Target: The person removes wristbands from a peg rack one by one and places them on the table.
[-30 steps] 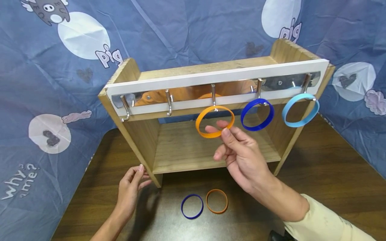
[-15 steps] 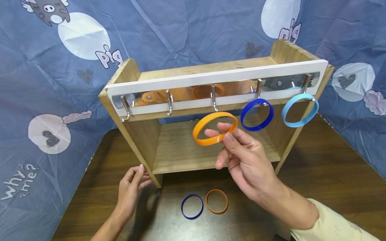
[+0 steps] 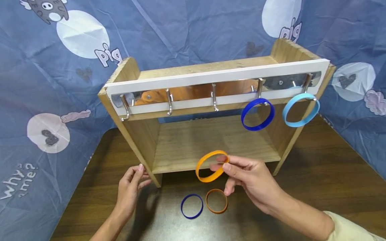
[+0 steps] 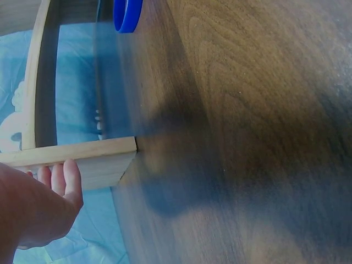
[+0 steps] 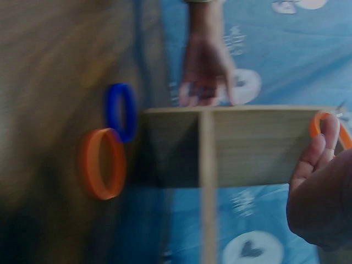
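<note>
My right hand pinches an orange silicone wristband between thumb and fingers, in front of the shelf's lower edge. Below it on the table lie a second orange wristband and a dark blue wristband. My left hand touches the left side panel of the small wooden shelf, its fingertips against the outer face. Along the shelf's front runs a metal hook rail. A blue wristband and a light blue wristband hang from its two right hooks; the other hooks are bare.
The wooden shelf stands on a dark brown table. Behind and beside it hangs a blue printed cloth. The hooks, such as the leftmost hook, stick out toward me.
My right hand has brought the orange wristband down and away from the middle hook, to just above the table's wristbands. The left hand stays at the side panel.
</note>
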The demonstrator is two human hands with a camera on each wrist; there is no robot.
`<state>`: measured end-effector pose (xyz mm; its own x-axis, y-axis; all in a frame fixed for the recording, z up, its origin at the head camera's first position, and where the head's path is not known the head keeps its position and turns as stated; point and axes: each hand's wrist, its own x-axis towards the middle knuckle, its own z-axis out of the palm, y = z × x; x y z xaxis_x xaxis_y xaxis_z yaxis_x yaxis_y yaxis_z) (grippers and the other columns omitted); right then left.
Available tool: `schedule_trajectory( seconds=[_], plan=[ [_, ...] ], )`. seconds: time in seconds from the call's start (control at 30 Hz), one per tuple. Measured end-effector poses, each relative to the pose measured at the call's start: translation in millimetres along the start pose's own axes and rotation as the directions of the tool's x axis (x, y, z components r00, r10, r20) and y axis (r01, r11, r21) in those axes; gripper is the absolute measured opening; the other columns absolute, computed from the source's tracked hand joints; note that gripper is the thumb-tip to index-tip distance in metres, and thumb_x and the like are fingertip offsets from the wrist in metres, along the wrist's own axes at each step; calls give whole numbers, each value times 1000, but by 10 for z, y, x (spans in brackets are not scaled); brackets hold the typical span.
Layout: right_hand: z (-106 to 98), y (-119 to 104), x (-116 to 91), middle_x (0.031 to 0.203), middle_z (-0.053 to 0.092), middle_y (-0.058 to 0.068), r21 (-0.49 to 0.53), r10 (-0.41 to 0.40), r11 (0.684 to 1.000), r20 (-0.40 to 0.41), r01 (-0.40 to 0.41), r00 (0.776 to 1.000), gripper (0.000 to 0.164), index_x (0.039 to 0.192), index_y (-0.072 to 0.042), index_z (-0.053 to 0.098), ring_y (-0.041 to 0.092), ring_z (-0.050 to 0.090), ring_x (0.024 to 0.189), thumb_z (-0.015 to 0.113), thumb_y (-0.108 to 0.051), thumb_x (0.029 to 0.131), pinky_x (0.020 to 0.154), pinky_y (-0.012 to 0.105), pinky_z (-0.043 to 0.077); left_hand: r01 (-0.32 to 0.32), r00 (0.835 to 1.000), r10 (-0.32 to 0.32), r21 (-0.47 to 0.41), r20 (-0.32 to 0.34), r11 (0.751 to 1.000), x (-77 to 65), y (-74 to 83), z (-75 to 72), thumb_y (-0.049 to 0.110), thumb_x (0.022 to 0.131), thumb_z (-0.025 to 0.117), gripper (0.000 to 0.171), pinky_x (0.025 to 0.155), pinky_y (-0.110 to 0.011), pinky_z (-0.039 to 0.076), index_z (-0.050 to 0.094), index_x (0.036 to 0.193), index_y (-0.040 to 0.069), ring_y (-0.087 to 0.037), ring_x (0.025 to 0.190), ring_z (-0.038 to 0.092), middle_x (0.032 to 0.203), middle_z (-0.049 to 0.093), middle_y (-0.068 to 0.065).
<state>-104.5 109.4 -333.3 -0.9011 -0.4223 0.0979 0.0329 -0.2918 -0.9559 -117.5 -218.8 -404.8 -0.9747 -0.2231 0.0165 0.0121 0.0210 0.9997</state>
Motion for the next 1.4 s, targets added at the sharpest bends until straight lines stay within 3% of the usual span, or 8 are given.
schedule_trajectory(
  seconds=[0.17, 0.47, 0.9, 1.17, 1.4],
  plan=[
    [-219, 229, -68, 105, 72, 9, -103, 172, 979, -35, -175, 984, 41, 125, 10, 55, 15, 66, 57, 62, -17, 94, 56, 22, 52, 6, 1000, -6, -2, 0, 1000, -8, 1, 3, 28, 103, 47, 32, 84, -30, 58, 49, 105, -4, -14, 93, 61, 101, 57, -7],
    [-490, 448, -178, 106, 71, 13, -194, 324, 922, -87, -335, 942, 46, 125, 7, 57, 16, 66, 59, 66, -23, 91, 56, 25, 54, 3, 1000, -3, -4, 0, 1000, -17, -6, 3, 27, 103, 47, 31, 84, -31, 58, 49, 105, -4, -14, 93, 61, 101, 57, -7],
    [-797, 691, -275, 103, 71, 11, -210, 389, 890, -119, -406, 914, 51, 130, 11, 51, 12, 66, 57, 64, -23, 94, 53, 21, 54, 9, 1000, -9, 7, -5, 1000, -14, -7, 3, 28, 103, 46, 33, 83, -30, 58, 49, 106, -5, -14, 93, 61, 102, 56, -7],
    [-845, 729, -298, 100, 72, 11, -219, 412, 875, -132, -432, 902, 49, 126, 11, 54, 12, 66, 56, 65, -23, 93, 51, 20, 53, -2, 1000, 2, 8, 1, 1000, -13, 4, -3, 28, 103, 46, 33, 83, -30, 58, 48, 106, -5, -14, 93, 61, 102, 56, -7],
    [-868, 777, -285, 94, 72, 11, -267, 440, 838, -186, -476, 878, 45, 117, 10, 59, 13, 65, 54, 66, -27, 92, 48, 20, 52, -7, 1000, 7, 15, 4, 1000, -14, 11, -7, 28, 103, 46, 33, 84, -30, 58, 49, 106, -5, -14, 93, 61, 102, 56, -7]
  ],
)
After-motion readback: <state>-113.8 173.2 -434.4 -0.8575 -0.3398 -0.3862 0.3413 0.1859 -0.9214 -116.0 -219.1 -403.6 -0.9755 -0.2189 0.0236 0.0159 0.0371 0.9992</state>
